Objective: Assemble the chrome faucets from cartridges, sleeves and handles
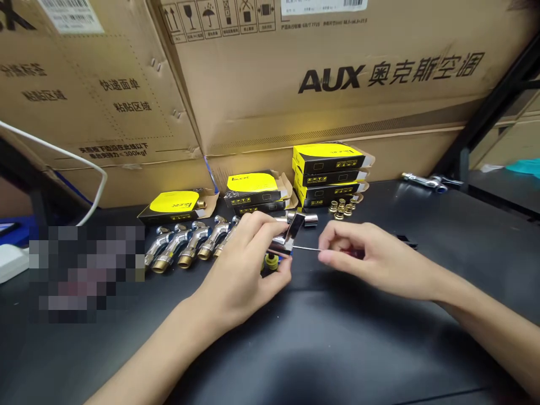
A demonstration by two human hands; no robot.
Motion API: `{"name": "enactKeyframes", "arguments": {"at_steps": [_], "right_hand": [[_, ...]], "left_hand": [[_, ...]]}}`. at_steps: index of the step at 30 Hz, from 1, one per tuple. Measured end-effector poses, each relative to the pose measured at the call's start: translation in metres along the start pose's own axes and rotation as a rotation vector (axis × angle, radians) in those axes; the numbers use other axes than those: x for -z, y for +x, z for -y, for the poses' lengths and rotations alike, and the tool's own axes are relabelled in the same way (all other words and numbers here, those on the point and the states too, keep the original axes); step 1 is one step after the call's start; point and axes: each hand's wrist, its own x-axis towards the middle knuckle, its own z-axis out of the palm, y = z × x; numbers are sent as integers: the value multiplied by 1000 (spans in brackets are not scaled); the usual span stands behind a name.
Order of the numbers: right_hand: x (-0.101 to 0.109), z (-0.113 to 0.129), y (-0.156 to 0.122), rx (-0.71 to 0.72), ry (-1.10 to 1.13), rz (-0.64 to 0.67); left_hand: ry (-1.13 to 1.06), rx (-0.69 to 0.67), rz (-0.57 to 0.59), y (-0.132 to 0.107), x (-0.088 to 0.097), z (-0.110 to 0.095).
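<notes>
My left hand (240,264) is closed around a chrome faucet (280,246) with a flat, shiny lever, held just above the dark table. A yellow-green part (272,261) shows under it, between my fingers. In my right hand (371,253) is a screwdriver (307,248); its thin shaft points left and meets the faucet near the base of the lever. My fingers mostly cover its dark red handle. Left of my left hand lies a row of several chrome elbow fittings (192,247) with brass threaded ends. A chrome cylinder (311,220) lies behind the faucet.
Yellow-and-black boxes (329,166) are stacked at the back, with smaller piles (253,188) and a single box (172,206) farther left. Several brass nuts (342,208) stand by the stack. Another chrome faucet (432,181) lies back right. Large cartons (337,112) wall the rear.
</notes>
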Motion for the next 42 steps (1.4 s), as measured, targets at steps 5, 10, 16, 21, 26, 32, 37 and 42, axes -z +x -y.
{"name": "enactKeyframes", "arguments": {"at_steps": [5,10,16,21,26,32,37,42], "right_hand": [[1,2,1,-18,37,125],[-13,-1,0,112,-243,-91],[-19,0,-10,568,-859,-479],[-24,-1,-8,567,-894,-502],[-15,1,2,104,-199,-77],[2,3,-1,-122,248,492],[-18,4,-1,-43,-105,156],[-33,4,-5,333,-806,-436]], "left_hand": [[-9,-44,-4,-2,-1,-1],[75,-21,-40,-2,-2,-6],[144,-4,56,-2,8,-16],[238,-25,124,1,13,-14],[378,-191,-48,-1,8,-10],[383,-463,-178,-1,4,-16],[442,-359,-64,-1,6,-17],[325,-83,-33,-3,0,-27]]}}
